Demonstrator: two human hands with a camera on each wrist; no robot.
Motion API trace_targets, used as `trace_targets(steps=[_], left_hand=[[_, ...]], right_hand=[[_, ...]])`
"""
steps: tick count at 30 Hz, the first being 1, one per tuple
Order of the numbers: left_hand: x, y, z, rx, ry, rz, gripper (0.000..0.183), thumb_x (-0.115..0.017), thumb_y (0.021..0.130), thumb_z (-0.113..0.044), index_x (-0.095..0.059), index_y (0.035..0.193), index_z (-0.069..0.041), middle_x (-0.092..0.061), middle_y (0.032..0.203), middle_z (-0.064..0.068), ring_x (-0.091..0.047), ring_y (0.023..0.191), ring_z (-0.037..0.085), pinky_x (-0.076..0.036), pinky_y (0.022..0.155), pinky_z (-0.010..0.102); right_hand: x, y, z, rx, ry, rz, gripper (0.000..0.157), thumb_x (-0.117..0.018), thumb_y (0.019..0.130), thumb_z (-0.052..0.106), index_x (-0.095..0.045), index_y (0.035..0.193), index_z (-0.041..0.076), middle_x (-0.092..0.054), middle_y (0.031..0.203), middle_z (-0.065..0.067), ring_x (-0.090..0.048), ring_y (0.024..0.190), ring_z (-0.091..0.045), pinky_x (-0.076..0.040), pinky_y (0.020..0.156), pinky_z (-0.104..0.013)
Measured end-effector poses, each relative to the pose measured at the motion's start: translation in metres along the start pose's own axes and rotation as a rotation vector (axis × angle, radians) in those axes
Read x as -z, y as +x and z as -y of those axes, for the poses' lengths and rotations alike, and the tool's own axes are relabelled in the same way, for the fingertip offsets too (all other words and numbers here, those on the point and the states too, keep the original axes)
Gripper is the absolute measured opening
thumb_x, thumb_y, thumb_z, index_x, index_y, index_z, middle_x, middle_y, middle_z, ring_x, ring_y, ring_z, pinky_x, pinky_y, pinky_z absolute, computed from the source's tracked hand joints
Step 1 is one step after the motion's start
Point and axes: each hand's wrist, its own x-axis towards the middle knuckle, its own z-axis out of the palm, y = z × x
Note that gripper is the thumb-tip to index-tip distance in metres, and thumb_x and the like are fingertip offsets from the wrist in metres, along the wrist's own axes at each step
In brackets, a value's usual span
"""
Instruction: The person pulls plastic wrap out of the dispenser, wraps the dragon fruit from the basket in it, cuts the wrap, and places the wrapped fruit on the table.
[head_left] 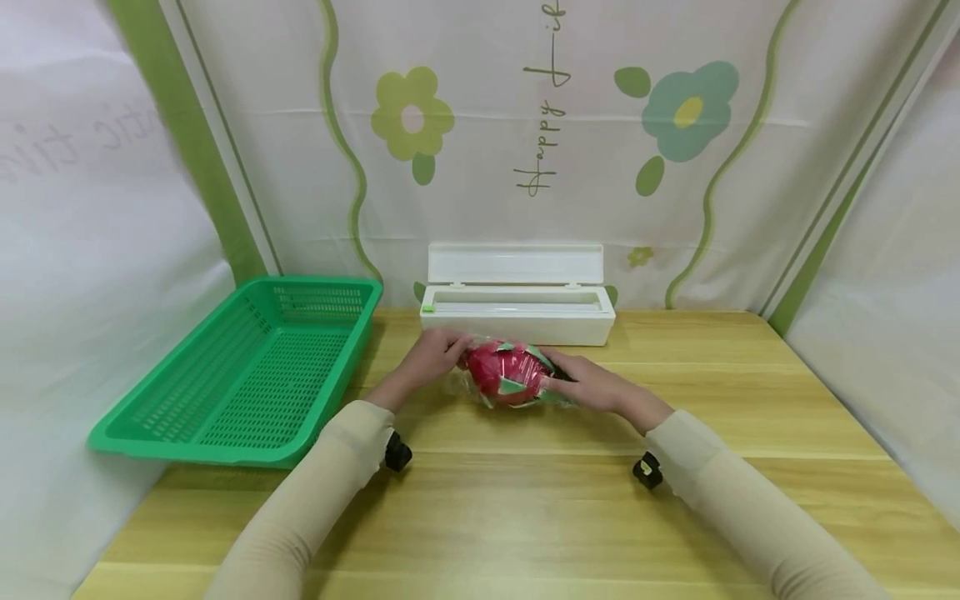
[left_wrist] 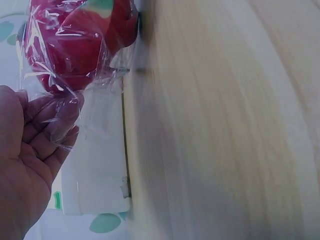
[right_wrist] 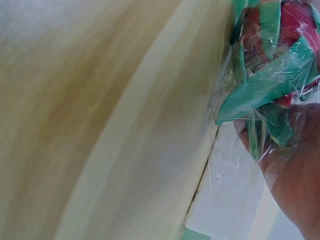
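A red dragon fruit [head_left: 510, 372] with green scale tips is wrapped in clear plastic film just above the table, in front of the white box. My right hand [head_left: 592, 383] grips its right end, the thumb on the near side and the other fingers hidden behind. At the left end, my left hand [head_left: 433, 357] touches the loose film. In the left wrist view, plastic film [left_wrist: 65, 117] drapes over the loosely bent fingers [left_wrist: 42, 142], and the fruit [left_wrist: 75, 45] lies beyond them. Green scales [right_wrist: 272, 82] show through the film in the right wrist view, beside the right hand [right_wrist: 295, 170].
A white film-dispenser box [head_left: 517, 327] stands at the back with its lid [head_left: 516, 263] raised. To the left is a green perforated basket [head_left: 330, 408] on the wooden table [head_left: 525, 517]. A printed curtain [head_left: 487, 200] hangs behind the table and encloses its sides.
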Motion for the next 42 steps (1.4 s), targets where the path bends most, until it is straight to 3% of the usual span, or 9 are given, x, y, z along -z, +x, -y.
trace_targets(steps=[9,17,21,25,27,30,34,38,42], left_hand=[[0.002,-0.003,0.004,0.083,-0.126,0.028,0.036,-0.051,0.103,-0.026,-0.071,0.082,-0.004,-0.07,0.077,0.003,-0.065,0.072,0.017,-0.054,0.071,0.033],[0.004,-0.004,0.007,0.101,-0.215,0.076,0.029,-0.055,0.101,-0.026,-0.068,0.106,-0.001,-0.069,0.091,0.009,-0.066,0.086,0.024,-0.053,0.083,0.042],[0.007,-0.007,0.006,0.045,-0.233,0.064,0.037,-0.058,0.098,-0.026,-0.059,0.126,-0.001,-0.065,0.114,0.014,-0.061,0.103,0.027,-0.051,0.09,0.043],[0.011,-0.012,0.001,-0.108,-0.24,0.026,0.054,-0.067,0.093,-0.021,-0.047,0.142,-0.007,-0.051,0.138,0.015,-0.052,0.119,0.032,-0.045,0.097,0.048],[0.013,-0.014,-0.003,-0.205,-0.169,0.023,0.065,-0.074,0.088,-0.022,-0.044,0.145,-0.012,-0.043,0.145,0.013,-0.046,0.126,0.033,-0.042,0.099,0.053],[0.013,-0.018,-0.008,-0.33,0.073,0.061,0.081,-0.083,0.078,-0.031,-0.043,0.147,-0.017,-0.035,0.152,0.011,-0.038,0.134,0.034,-0.04,0.1,0.055],[0.008,-0.023,-0.007,-0.402,0.373,0.155,0.103,-0.09,0.068,-0.037,-0.033,0.152,-0.019,-0.026,0.156,0.014,-0.034,0.136,0.034,-0.039,0.103,0.051],[0.002,-0.026,-0.001,-0.35,0.432,0.208,0.109,-0.09,0.069,-0.023,-0.022,0.155,-0.02,-0.022,0.156,0.017,-0.04,0.132,0.034,-0.043,0.101,0.046],[0.001,-0.027,0.0,-0.302,0.386,0.207,0.087,-0.078,0.084,-0.017,-0.025,0.154,-0.018,-0.029,0.154,0.015,-0.048,0.127,0.032,-0.046,0.098,0.044]], right_hand=[[0.003,0.001,-0.001,-0.004,0.022,0.032,0.063,-0.048,0.102,0.035,-0.027,0.152,0.003,-0.048,0.142,-0.018,-0.046,0.129,-0.031,-0.034,0.107,-0.048],[0.003,0.001,-0.002,-0.032,0.031,0.048,0.064,-0.046,0.103,0.037,-0.026,0.151,0.0,-0.045,0.144,-0.02,-0.043,0.131,-0.032,-0.033,0.108,-0.048],[0.003,0.0,0.0,-0.045,0.037,0.052,0.065,-0.047,0.103,0.037,-0.026,0.151,-0.001,-0.043,0.145,-0.02,-0.042,0.132,-0.032,-0.032,0.109,-0.048],[0.003,-0.001,0.0,-0.051,0.022,0.051,0.065,-0.046,0.103,0.038,-0.027,0.151,-0.001,-0.044,0.145,-0.02,-0.042,0.132,-0.033,-0.032,0.109,-0.049],[0.004,-0.001,0.001,-0.055,0.017,0.051,0.065,-0.046,0.103,0.038,-0.027,0.151,-0.001,-0.044,0.145,-0.021,-0.042,0.132,-0.033,-0.032,0.108,-0.049],[0.004,-0.002,0.002,-0.066,0.011,0.055,0.065,-0.047,0.102,0.039,-0.027,0.151,0.0,-0.043,0.145,-0.021,-0.041,0.132,-0.034,-0.032,0.109,-0.048],[0.005,-0.003,0.003,-0.074,-0.007,0.056,0.067,-0.047,0.102,0.04,-0.026,0.152,0.001,-0.043,0.145,-0.021,-0.041,0.132,-0.035,-0.032,0.108,-0.05],[0.005,-0.004,0.004,-0.075,-0.014,0.055,0.068,-0.047,0.102,0.042,-0.025,0.152,0.001,-0.042,0.145,-0.022,-0.041,0.133,-0.035,-0.032,0.108,-0.05],[0.004,-0.005,0.004,-0.072,-0.028,0.052,0.069,-0.047,0.102,0.042,-0.025,0.152,0.0,-0.041,0.146,-0.022,-0.04,0.133,-0.036,-0.032,0.108,-0.05]])
